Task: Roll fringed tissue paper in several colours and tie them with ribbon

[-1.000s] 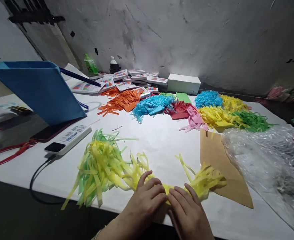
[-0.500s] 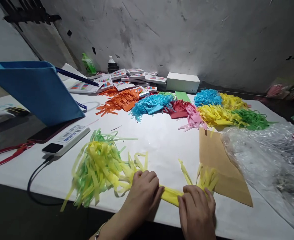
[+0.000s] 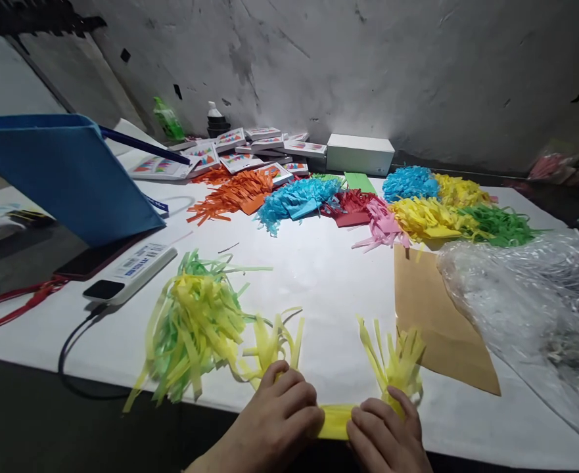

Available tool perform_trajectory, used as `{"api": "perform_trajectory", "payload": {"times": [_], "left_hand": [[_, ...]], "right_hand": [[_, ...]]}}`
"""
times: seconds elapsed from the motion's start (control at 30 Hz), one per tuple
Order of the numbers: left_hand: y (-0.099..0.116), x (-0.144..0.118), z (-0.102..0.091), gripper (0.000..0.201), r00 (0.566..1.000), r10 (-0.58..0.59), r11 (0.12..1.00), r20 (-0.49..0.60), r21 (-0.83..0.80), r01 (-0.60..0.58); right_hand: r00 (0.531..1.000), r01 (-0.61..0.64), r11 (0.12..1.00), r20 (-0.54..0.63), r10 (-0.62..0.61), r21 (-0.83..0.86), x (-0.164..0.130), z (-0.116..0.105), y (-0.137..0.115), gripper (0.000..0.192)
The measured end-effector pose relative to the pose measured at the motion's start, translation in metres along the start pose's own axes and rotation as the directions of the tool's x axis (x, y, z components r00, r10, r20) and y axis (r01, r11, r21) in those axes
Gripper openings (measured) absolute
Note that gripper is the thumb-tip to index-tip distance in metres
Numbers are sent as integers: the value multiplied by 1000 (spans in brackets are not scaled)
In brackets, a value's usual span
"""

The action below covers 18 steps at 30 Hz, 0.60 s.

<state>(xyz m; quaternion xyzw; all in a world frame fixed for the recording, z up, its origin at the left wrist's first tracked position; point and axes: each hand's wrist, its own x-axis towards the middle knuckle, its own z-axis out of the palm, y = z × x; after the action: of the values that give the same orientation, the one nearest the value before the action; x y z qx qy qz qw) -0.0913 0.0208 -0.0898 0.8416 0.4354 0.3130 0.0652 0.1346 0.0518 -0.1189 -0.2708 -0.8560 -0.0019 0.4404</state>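
A strip of yellow tissue paper [image 3: 336, 421] with fringed ends stretches between my two hands at the table's front edge. My left hand [image 3: 289, 414] grips its left part, fingers curled over it, and yellow fringe fans out above the knuckles. Around the right part my right hand [image 3: 390, 430] is closed, with more yellow fringe [image 3: 396, 361] standing up beyond the fingers. Left of my left hand lies a heap of yellow and green paper tassels [image 3: 198, 322], its strands spilling toward the table's edge.
Coloured fringe bundles [image 3: 301, 197] lie across the back, before small printed boxes [image 3: 264, 144] and a white box [image 3: 359, 154]. Brown paper [image 3: 440, 322] and a clear plastic bag [image 3: 520, 309] lie at right. A white corded device [image 3: 131, 272] and a blue holder [image 3: 72, 177] stand left.
Both hands have drawn the yellow strip down toward me, nearer the table's front edge. The strip now lies more level, and the fringe at its right end shows more. The view has shifted slightly.
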Motion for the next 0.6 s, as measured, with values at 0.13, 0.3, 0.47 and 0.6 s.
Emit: {"api": "perform_trajectory", "payload": {"times": [0.13,0.3,0.47,0.6], "left_hand": [[6,-3,2,12,998,-55,997,-24,-53,54],[16,-1,-6,15,966,-256,962,29,-92,257],[23,7,-5,17,921,-390,920,18,-41,391],[22,18,-1,18,910,-411,911,48,52,409]], "right_hand": [[991,-132,989,-6,133,66,1,-4,-8,18],[954,-300,952,3,300,59,7,-5,-13,25],[923,-383,921,12,385,-79,12,1,-14,25],[927,-373,922,-3,375,-99,12,2,-13,19]]}}
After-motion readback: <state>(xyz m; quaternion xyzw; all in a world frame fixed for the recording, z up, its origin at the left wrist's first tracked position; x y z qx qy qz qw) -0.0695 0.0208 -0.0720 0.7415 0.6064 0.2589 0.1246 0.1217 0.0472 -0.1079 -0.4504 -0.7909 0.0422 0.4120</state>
